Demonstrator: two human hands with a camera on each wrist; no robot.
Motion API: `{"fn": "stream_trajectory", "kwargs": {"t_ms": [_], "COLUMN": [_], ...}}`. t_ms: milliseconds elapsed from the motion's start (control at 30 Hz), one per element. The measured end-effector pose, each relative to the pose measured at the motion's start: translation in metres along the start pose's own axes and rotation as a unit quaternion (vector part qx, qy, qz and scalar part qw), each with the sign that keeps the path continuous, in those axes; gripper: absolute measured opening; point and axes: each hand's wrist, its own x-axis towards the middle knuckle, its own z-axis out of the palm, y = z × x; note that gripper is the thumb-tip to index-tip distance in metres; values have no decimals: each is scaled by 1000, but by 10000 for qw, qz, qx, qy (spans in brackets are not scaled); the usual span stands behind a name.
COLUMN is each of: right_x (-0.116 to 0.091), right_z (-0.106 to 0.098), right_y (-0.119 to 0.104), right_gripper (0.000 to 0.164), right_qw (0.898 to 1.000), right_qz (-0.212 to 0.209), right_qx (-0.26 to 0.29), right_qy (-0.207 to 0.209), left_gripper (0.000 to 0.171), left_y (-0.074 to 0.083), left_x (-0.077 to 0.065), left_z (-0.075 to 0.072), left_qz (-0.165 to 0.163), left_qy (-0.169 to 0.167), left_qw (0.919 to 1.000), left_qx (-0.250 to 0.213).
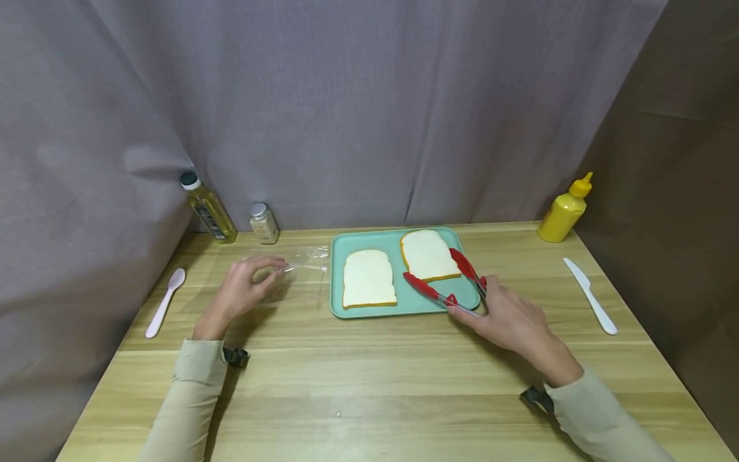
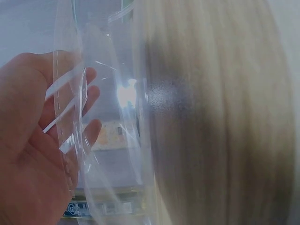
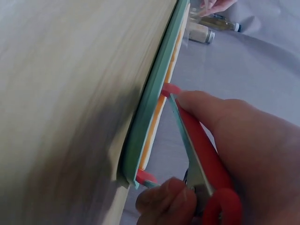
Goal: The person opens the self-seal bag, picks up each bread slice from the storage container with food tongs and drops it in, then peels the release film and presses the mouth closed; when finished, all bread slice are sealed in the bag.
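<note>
My left hand (image 1: 245, 287) pinches the edge of a clear plastic bag (image 1: 308, 260); in the left wrist view the film (image 2: 112, 108) hangs in front of its fingers. My right hand (image 1: 514, 317) grips red-tipped tongs (image 1: 426, 287), their arms spread. One tip lies at the near edge of the right bread slice (image 1: 430, 255), the other by its right side. A second bread slice (image 1: 369, 277) lies flat to the left. Both slices rest on a mint-green tray (image 1: 407, 303). The right wrist view shows the tongs' red grip (image 3: 204, 145) between thumb and fingers.
An oil bottle (image 1: 212, 215) and a small seasoning jar (image 1: 263, 224) stand at the back left, a yellow squeeze bottle (image 1: 562, 215) at the back right. A pale spoon (image 1: 166, 301) lies far left, a white knife (image 1: 591, 298) far right. Grey curtain (image 1: 346, 115) hangs behind.
</note>
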Motion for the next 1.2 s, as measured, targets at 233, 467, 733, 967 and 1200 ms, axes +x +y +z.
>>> {"fn": "stream_trajectory", "kwargs": {"t_ms": [233, 467, 733, 967, 1200], "right_x": [10, 20, 25, 29, 27], "right_z": [3, 2, 3, 0, -4], "right_y": [15, 41, 61, 66, 48], "right_gripper": [113, 105, 85, 89, 79], "right_qw": [9994, 9966, 9904, 9879, 9945], "right_qz": [-222, -528, -630, -636, -772], "right_qx": [253, 627, 1230, 1415, 698], "right_qy": [-6, 105, 43, 63, 75], "left_gripper": [21, 22, 23, 23, 24], "left_y": [-3, -4, -1, -2, -2], "left_x": [-2, 0, 0, -1, 0], "left_z": [-1, 2, 5, 3, 0], "left_qz": [1, -3, -72, -41, 41], "left_qy": [-4, 18, 20, 91, 140], "left_qw": [10000, 10000, 9999, 9998, 9998], "left_qx": [33, 23, -115, -148, -99]}}
